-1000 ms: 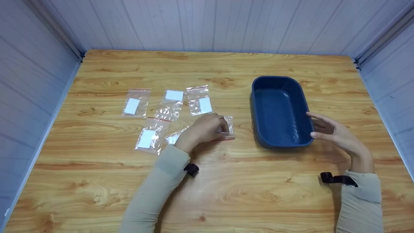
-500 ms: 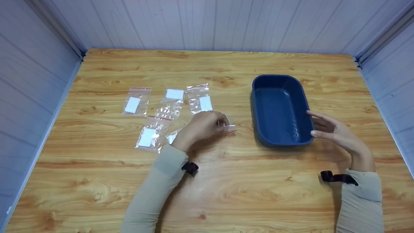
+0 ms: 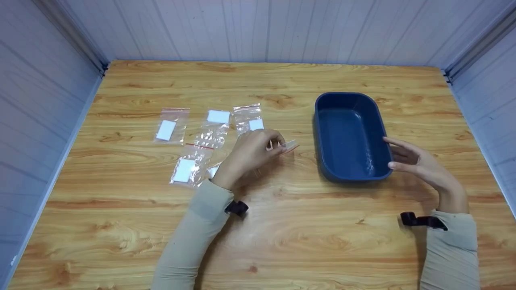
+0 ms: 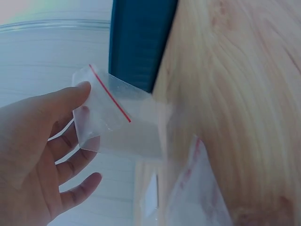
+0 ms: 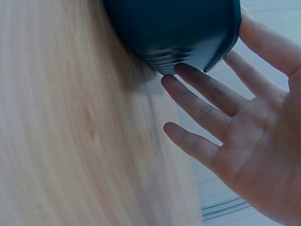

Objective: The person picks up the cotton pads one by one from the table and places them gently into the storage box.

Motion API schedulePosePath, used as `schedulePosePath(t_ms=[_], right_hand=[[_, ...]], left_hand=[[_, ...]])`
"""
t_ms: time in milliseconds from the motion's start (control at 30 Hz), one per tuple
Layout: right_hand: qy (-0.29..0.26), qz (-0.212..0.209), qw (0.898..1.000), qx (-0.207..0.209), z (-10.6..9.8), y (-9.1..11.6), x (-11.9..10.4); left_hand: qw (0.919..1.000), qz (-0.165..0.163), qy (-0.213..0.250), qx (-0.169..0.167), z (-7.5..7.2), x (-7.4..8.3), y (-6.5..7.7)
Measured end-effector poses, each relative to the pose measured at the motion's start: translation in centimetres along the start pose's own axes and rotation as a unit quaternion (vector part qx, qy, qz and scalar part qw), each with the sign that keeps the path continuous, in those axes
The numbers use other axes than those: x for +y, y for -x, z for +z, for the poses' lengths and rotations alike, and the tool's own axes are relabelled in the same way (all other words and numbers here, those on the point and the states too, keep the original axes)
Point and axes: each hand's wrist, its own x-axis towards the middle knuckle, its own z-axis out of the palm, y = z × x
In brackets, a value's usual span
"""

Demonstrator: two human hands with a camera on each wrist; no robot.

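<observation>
My left hand [image 3: 250,151] pinches a clear zip-seal bag [image 4: 124,134] near its red seal line, between thumb and fingers. In the left wrist view the bag hangs out from the fingertips, above the wooden surface; the hand hides much of it in the head view. My right hand [image 3: 425,169] has its fingers extended at the right side of a dark blue rectangular bin [image 3: 350,137]. Its thumb and fingertips are at the rim and outer wall, as the right wrist view also shows.
Several clear bags with white rectangular pieces, such as the far-left bag [image 3: 172,125] and the near-left bag [image 3: 189,165], lie left of the bin. One is partly behind my left wrist. Pale panel walls [image 3: 266,32] border the wooden table [image 3: 322,241].
My left hand has lifted the zip-seal bag off the table and moved slightly up and away in the head view. My right hand and the bin stay in place.
</observation>
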Motion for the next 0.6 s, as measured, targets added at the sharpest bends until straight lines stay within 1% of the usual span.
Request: schedulePosePath(t_ms=[200, 300, 467, 600], right_hand=[[0.009, 0.009, 1.0, 0.001, 0.0, 0.1, -0.1], [0.01, 0.011, 1.0, 0.001, 0.0, 0.2, -0.2], [0.016, 0.016, 1.0, 0.004, 0.0, 0.2, -0.3], [0.018, 0.02, 1.0, 0.004, 0.0, 0.2, -0.3]], left_hand=[[0.9993, 0.002, -0.005, 0.036, -0.6, 1.1, 0.2], [0.9982, 0.005, 0.001, 0.06, -0.9, 1.7, 0.3], [0.9941, 0.008, 0.015, 0.107, -1.2, 2.6, 0.4], [0.9901, 0.015, 0.027, 0.137, -1.3, 3.1, 0.4]])
